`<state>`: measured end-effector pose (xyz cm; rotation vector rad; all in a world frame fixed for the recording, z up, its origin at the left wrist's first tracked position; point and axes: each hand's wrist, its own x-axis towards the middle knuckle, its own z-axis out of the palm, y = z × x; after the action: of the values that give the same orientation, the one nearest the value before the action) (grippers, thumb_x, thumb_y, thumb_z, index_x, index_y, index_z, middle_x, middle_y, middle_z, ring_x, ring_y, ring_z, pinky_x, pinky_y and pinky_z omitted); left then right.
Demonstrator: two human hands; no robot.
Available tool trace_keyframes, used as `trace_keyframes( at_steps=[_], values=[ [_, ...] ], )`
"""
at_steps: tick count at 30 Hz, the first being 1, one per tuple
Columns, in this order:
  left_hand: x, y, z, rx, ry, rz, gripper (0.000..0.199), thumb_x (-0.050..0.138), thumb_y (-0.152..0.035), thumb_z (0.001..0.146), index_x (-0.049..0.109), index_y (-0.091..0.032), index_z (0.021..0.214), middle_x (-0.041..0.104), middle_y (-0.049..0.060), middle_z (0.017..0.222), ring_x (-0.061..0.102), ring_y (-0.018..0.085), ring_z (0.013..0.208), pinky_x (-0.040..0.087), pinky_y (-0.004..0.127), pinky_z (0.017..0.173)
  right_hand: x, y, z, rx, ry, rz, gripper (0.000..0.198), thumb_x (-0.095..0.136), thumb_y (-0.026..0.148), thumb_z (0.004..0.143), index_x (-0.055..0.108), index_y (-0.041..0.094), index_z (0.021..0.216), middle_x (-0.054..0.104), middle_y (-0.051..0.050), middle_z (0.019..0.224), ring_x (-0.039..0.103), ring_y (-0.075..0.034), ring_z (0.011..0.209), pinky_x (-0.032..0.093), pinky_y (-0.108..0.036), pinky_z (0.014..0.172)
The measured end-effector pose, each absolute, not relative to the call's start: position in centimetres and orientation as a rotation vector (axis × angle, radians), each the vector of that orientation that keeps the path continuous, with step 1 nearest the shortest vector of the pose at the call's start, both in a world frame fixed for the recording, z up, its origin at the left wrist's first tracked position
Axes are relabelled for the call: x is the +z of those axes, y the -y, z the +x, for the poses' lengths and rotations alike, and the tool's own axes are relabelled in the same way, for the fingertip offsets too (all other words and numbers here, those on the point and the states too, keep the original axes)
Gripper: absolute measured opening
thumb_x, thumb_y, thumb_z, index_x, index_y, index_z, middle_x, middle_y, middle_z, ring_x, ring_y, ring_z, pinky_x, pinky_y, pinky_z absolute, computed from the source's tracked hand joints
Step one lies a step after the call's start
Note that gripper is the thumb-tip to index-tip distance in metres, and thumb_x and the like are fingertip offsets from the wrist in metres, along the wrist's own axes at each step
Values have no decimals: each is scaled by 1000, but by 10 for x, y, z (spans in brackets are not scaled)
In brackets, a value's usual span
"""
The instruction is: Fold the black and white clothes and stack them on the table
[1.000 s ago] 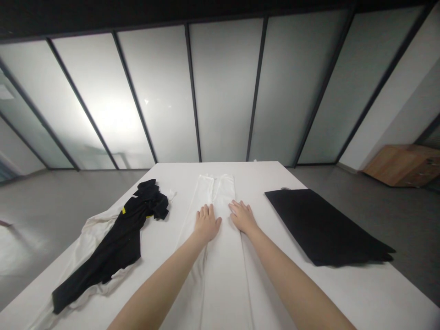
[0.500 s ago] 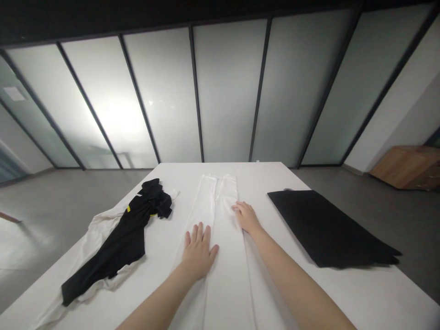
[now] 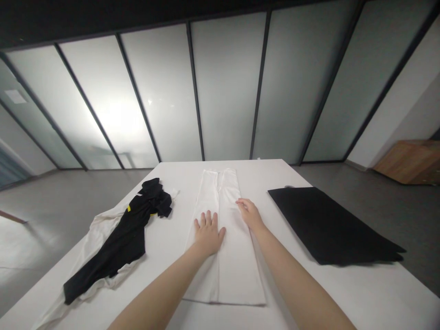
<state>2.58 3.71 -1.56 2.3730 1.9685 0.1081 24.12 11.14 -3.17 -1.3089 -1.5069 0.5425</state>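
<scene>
A pair of white trousers [image 3: 237, 270] lies lengthwise on the white table, its straight hem toward me and a seam or gap running down the middle. My left hand [image 3: 208, 236] rests flat on the trousers, palm down, fingers spread. Along their right edge, farther from me, my right hand [image 3: 250, 214] has its fingers drawn together at the cloth, seemingly pinching it. The thumb of that hand is mostly hidden. Some creases show in the fabric near the right fingertips.
Left on the table [image 3: 295, 298] lies a crumpled black garment [image 3: 120, 238] with yellow trim, over a white garment [image 3: 99, 229]. A flat black sheet-like stack [image 3: 330, 229] lies at the right. Frosted glass panels [image 3: 227, 91] stand behind, and a wooden box [image 3: 409, 162] is far right.
The trousers have shifted away from me, and their near hem has come into view. My left hand has moved forward and right; my right hand has moved slightly right.
</scene>
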Motion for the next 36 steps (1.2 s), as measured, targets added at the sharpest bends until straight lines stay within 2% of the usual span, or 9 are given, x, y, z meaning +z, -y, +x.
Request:
trace_keyframes(
  at_steps=[8,14,20,24,27,29,32,34,36],
  values=[
    [-7,-114,60,169,-2045,2318,77,32,-58,102,33,-15,165,25,22,172,22,44,159,19,68,122,-32,-114,250,621,1314,-1253,48,50,60,94,75,20,101,75,-14,124,65,-30,123,48,-44,109],
    [0,-142,64,197,-2059,2302,74,36,-57,101,36,-16,163,28,21,172,25,42,158,21,64,122,-30,-115,260,679,1296,-1265,45,48,53,94,75,19,108,79,-11,115,70,-28,112,52,-43,103],
    [2,-141,62,405,-2101,2374,49,41,-47,104,58,-16,138,58,22,144,48,36,138,37,50,112,-28,-110,255,722,1441,-1303,33,54,41,90,77,22,104,80,-7,108,71,-26,105,53,-40,101],
    [3,-125,65,390,-2032,2451,40,38,-40,106,65,-17,124,67,18,124,57,32,123,44,44,105,-25,-107,252,706,1517,-1329,33,52,35,90,77,21,108,79,-7,115,71,-24,108,51,-40,103],
    [-3,-98,60,338,-1940,2507,49,43,-49,104,61,-17,137,62,17,142,53,32,133,41,44,111,-22,-105,252,677,1570,-1352,35,50,32,92,76,21,111,78,-8,119,70,-24,112,50,-40,106],
    [-7,-74,48,247,-1823,2570,65,39,-55,105,46,-15,156,44,18,163,38,36,151,29,49,122,-20,-104,251,651,1611,-1372,36,48,31,93,76,21,114,77,-8,121,69,-23,114,49,-39,107],
    [-6,-38,20,79,-1585,2548,72,31,-57,106,33,-16,165,28,17,173,20,36,161,21,54,125,-19,-102,247,610,1686,-1418,37,48,28,95,76,21,117,77,-8,123,69,-23,113,50,-39,105],
    [2,-20,-2,-16,-1384,2458,76,37,-64,102,36,-21,165,29,14,173,22,35,160,24,51,125,-18,-101,244,581,1750,-1453,36,49,26,95,77,21,117,76,-8,123,69,-23,112,51,-38,103],
    [11,-9,-21,77,-1217,2401,63,43,-60,102,53,-27,154,46,10,165,40,31,152,33,44,121,-16,-100,242,545,1822,-1487,34,50,22,94,77,22,115,77,-8,121,68,-23,113,50,-36,102]
  ],
)
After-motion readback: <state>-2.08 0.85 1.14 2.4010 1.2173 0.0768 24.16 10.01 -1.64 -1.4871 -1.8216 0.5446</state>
